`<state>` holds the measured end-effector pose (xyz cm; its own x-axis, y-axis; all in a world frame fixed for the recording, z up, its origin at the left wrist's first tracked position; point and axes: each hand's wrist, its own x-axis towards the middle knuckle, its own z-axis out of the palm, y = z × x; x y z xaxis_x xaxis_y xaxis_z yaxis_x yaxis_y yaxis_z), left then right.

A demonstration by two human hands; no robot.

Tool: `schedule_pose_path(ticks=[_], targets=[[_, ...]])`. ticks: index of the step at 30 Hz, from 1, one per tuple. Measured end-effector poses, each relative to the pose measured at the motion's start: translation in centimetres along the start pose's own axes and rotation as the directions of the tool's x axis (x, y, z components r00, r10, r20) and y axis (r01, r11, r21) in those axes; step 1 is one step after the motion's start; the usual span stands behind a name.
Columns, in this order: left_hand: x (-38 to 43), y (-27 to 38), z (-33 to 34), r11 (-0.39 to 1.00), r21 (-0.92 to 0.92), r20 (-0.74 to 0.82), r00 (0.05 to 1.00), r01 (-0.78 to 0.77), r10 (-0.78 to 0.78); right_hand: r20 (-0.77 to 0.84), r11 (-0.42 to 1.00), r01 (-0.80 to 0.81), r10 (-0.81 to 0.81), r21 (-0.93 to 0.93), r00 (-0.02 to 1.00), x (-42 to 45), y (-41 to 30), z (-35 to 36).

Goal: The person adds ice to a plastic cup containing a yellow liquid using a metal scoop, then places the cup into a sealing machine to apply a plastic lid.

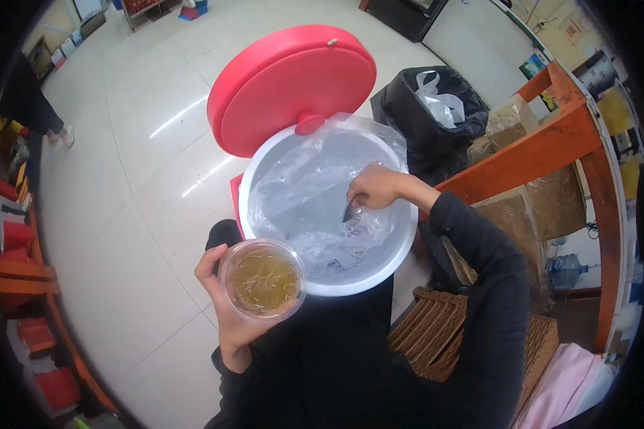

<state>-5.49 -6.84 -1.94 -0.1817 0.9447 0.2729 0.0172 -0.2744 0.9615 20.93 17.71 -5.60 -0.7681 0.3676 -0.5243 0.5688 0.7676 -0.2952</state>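
Note:
A round clear plastic cup (264, 279) of yellowish-brown contents is held from below and the side by my left hand (228, 316). Just beyond it stands a white-rimmed round tub (365, 287), lined with a clear plastic bag (300, 177) that bears writing. Reaching in over the right side of the tub, my right hand (375, 187) grips a dark, thin utensil (350, 208) whose lower end points down into the bag; its exact kind cannot be told. A red round lid (295, 86) with a knob stands tilted against the tub's far rim.
Beyond the tub, to the right, is a bin lined with a black bag (402, 107). An orange wooden frame (531, 150) and wrapped cardboard boxes (553, 198) stand at the right, above a woven wicker seat (434, 332). A person's leg (37, 107) shows at far left.

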Motion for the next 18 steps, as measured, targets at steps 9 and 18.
schedule_pose_path(ticks=[9,18], targets=[[1.6,1.3,0.9,0.999,-0.035,0.026,0.999,-0.042,0.043,-0.714,0.694,-0.587,0.15,-0.418,0.684,0.8,-3.7,0.5],[0.5,-0.1,-0.3,0.998,-0.054,-0.011,1.0,-0.021,0.021,-0.382,0.99,0.012,0.044,0.142,0.923,-3.1,-3.4,-1.9]])
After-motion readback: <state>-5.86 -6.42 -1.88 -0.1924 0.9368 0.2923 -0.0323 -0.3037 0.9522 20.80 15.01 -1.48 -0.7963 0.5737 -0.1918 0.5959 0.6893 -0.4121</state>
